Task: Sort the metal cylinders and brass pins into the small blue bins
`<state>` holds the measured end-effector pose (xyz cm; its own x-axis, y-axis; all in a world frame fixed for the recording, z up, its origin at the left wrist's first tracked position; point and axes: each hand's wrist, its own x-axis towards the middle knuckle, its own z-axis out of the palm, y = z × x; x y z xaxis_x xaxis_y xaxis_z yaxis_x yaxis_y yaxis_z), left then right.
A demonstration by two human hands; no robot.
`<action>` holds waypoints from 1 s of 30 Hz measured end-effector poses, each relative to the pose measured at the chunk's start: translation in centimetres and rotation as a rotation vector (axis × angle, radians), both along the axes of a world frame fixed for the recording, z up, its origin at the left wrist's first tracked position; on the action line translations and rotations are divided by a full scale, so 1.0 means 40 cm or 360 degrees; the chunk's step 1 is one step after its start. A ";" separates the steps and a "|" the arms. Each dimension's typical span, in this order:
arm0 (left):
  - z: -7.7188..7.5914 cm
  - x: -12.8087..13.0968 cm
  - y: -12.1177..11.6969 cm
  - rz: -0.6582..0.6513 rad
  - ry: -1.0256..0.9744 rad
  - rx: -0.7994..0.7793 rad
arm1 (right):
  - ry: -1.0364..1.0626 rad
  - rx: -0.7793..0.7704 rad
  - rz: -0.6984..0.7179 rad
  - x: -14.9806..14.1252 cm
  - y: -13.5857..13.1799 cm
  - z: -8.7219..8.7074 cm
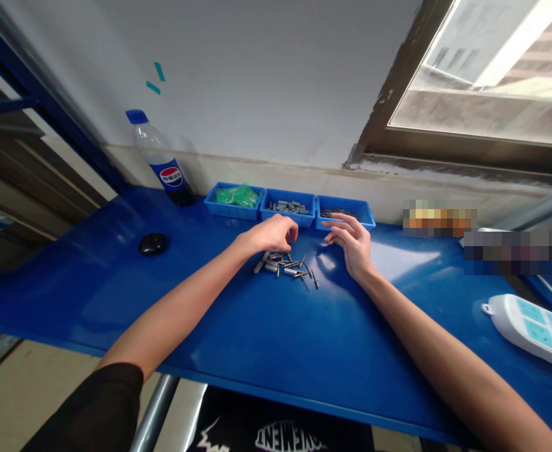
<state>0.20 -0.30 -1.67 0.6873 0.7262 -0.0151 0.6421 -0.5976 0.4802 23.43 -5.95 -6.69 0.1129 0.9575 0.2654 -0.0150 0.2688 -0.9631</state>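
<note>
My left hand (275, 233) is just above a loose pile on the blue table. Its fingers curl downward, and whatever they may hold is hidden. The pile has several short silver metal cylinders (271, 267) and several thin brass-coloured pins with long shanks (292, 263). To the right of the pile, my right hand (354, 245) is raised in front of the right-hand blue bin (365, 221), fingers apart and holding nothing visible. Dark thin pins lie in that bin. Grey metal cylinders (288, 206) fill part of the middle bin (288, 218), behind my left hand.
In the left bin (231, 210) is a green plastic bag (238, 195). A cola bottle (165, 166) stands against the wall, with a black computer mouse (153, 243) in front of it. A white power strip (534, 329) lies on the right of the table (266, 339).
</note>
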 end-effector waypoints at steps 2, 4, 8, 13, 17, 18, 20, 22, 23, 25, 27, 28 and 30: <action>-0.006 0.011 -0.005 0.0050 -0.0032 0.0031 | -0.0011 -0.0022 0.0062 -0.002 0.000 0.002; -0.008 0.018 -0.007 0.0079 -0.0094 0.0009 | -0.0012 -0.0051 0.0114 -0.003 0.002 0.002; -0.004 0.023 -0.001 0.0147 -0.0404 -0.0091 | -0.0045 -0.0090 0.0198 -0.002 0.008 -0.003; 0.006 0.025 0.004 0.0132 -0.0953 -0.0293 | -0.0129 -0.0093 0.0385 -0.001 0.003 0.005; 0.012 0.027 0.002 0.0151 -0.1111 -0.0310 | -0.0138 -0.0150 0.0556 0.001 -0.001 0.013; 0.013 0.026 0.001 0.0148 -0.1099 -0.0315 | -0.0120 -0.0161 0.0542 0.002 -0.001 0.014; 0.018 0.026 -0.001 0.0125 -0.1045 -0.0324 | -0.0080 -0.0173 0.0479 0.005 0.001 0.012; 0.021 0.025 -0.004 0.0101 -0.0988 -0.0314 | -0.0040 -0.0166 0.0433 0.008 0.004 0.009; 0.022 0.025 -0.005 0.0092 -0.0967 -0.0305 | -0.0023 -0.0159 0.0427 0.010 0.005 0.008; 0.021 0.026 -0.008 0.0079 -0.0935 -0.0302 | 0.0004 -0.0147 0.0432 0.013 0.005 0.007; 0.017 0.029 -0.011 0.0076 -0.0908 -0.0315 | 0.0013 -0.0146 0.0442 0.014 0.005 0.009; 0.015 0.031 -0.012 0.0075 -0.0897 -0.0322 | 0.0008 -0.0147 0.0453 0.014 0.004 0.010; 0.012 0.034 -0.013 0.0070 -0.0877 -0.0314 | -0.0009 -0.0142 0.0477 0.013 0.003 0.012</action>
<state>1.58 -0.83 -1.20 0.6011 0.7741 0.1984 0.2883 -0.4415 0.8497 23.97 -5.85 -6.20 -0.1795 0.9674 0.1786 -0.0754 0.1675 -0.9830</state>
